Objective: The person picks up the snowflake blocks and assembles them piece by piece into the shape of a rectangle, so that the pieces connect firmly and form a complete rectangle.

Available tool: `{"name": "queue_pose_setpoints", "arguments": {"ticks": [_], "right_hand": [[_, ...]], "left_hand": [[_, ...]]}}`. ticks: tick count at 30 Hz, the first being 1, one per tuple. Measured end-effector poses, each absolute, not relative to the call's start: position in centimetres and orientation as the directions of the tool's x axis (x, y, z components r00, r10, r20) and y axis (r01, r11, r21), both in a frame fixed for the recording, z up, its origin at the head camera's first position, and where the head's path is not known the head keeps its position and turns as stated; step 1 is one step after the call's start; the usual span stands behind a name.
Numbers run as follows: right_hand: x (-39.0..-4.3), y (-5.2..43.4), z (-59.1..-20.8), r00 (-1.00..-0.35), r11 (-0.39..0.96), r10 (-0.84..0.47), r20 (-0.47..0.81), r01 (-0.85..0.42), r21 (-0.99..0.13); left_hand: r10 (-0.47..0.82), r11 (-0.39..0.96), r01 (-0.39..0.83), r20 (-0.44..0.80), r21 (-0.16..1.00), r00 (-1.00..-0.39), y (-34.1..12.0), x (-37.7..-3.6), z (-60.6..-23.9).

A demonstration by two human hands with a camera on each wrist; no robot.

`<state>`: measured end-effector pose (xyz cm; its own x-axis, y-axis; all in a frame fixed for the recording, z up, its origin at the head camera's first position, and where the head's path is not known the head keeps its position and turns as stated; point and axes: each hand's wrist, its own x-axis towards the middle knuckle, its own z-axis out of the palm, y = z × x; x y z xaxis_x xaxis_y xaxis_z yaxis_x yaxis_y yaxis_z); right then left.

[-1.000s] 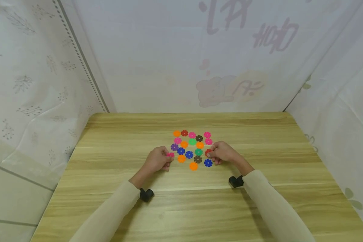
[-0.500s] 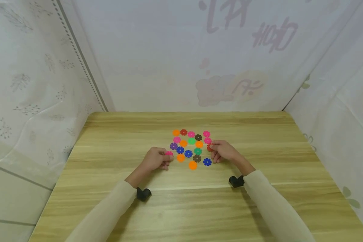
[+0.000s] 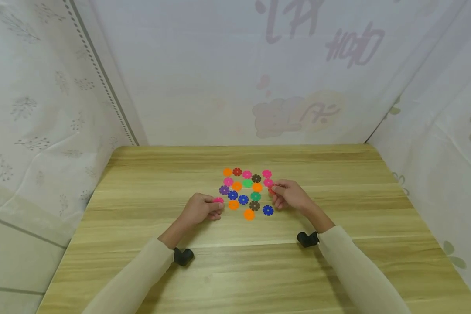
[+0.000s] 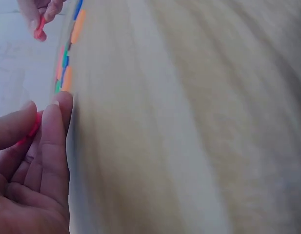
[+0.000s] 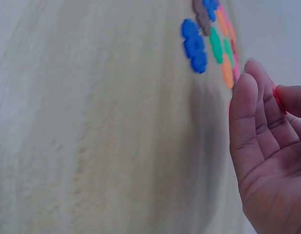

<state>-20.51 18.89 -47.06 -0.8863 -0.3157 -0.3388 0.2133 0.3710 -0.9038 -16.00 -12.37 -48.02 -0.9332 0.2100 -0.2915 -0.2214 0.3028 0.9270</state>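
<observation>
Flat, notched flower-shaped plastic discs in several colours lie in a loose cluster on the wooden table. At the cluster's left side my left hand point(image 3: 199, 210) pinches a pink disc point(image 3: 218, 200) between thumb and fingers; the left wrist view shows its pinkish-red edge point(image 4: 34, 127) in the grip. Across from it, my right hand point(image 3: 293, 194) holds a red disc point(image 3: 271, 190), mostly covered by thumb and fingers. A blue disc point(image 3: 268, 210) lies just below the right hand, and a purple disc point(image 3: 224, 190) lies above the left fingertips. A pink disc point(image 3: 268, 182) is right beside the held red one.
Orange point(image 3: 249, 214), brown point(image 3: 254, 206) and green point(image 3: 255, 196) discs lie between the hands. The wooden table point(image 3: 235, 270) meets a pale printed curtain point(image 3: 196, 87) at its back edge. Black camera mounts point(image 3: 183, 257) sit at both wrists.
My right hand has raised the red disc from its place above the blue disc and moved it slightly farther away. The left hand, still pinching the pink disc, has drawn slightly left.
</observation>
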Motion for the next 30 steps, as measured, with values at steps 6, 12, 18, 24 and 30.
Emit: {"name": "queue_pose_setpoints", "arguments": {"ticks": [6, 12, 18, 24, 30], "right_hand": [[-20.2, 18.4, -45.9, -0.896, 0.351, -0.333, -0.295, 0.173, -0.92], [-19.8, 17.9, -45.0, -0.903, 0.338, -0.334, -0.272, 0.155, -0.929], [-19.2, 17.1, -43.6, -0.907, 0.339, -0.345, -0.241, 0.119, -0.933], [-18.6, 16.2, -42.2, -0.904, 0.325, -0.373, -0.209, 0.084, -0.942], [-18.0, 15.0, -41.4, -0.889, 0.317, -0.399, -0.225, 0.096, -0.944]], "left_hand": [[0.262, 0.308, -0.159, -0.245, 0.938, -0.933, -12.1, -16.1, -47.3], [0.262, 0.331, -0.134, -0.228, 0.934, -0.938, -11.6, -16.2, -46.1], [0.25, 0.381, -0.086, -0.192, 0.92, -0.949, -11.0, -16.0, -45.0], [0.243, 0.431, -0.033, -0.151, 0.902, -0.958, -10.3, -15.6, -43.7], [0.249, 0.42, -0.041, -0.159, 0.906, -0.955, -9.8, -15.1, -42.9]]}}
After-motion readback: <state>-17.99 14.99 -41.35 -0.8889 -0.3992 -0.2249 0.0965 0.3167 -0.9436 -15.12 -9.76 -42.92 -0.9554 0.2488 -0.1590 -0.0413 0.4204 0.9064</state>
